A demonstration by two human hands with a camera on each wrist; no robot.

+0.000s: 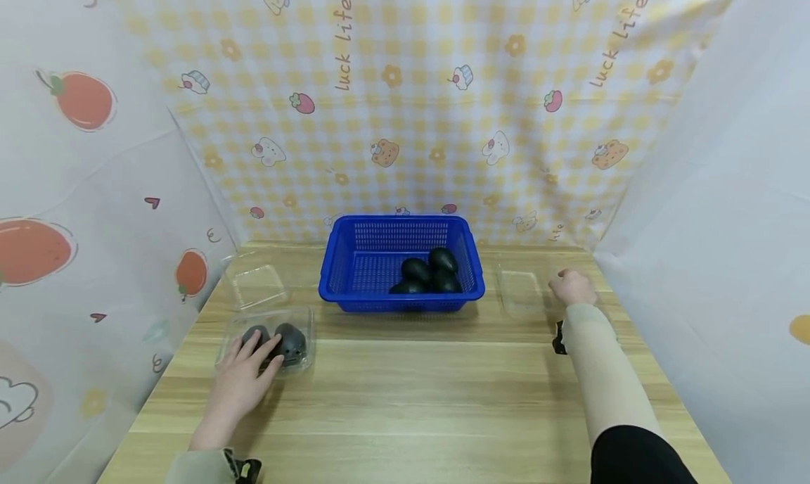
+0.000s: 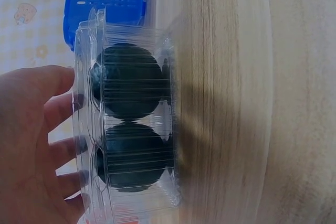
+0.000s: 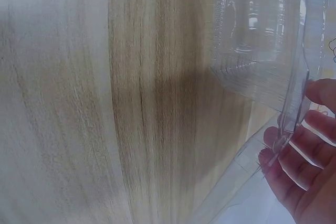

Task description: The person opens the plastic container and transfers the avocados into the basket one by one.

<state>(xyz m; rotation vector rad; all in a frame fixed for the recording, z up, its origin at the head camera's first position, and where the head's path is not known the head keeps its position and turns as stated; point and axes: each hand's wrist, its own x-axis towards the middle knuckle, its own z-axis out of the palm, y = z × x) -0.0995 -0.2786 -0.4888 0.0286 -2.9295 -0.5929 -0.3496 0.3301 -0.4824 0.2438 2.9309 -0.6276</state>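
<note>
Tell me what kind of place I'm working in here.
Probably a staged tabletop booth rather than a real kitchen: a wooden table walled in by cartoon-print cloth backdrops, with a blue basket of dark avocado-like fruit and clear plastic clamshell boxes.

We see a broad bare stretch of counter [image 1: 430, 392] in front, between the two arms, where a hand could pass freely. At the back centre a blue basket [image 1: 401, 301] stands in the way. To the left a clear box [image 1: 266, 329] with its open lid blocks the corner; to the right a second clear box [image 1: 520, 289] lies near the cloth wall [image 1: 715, 224].
</note>
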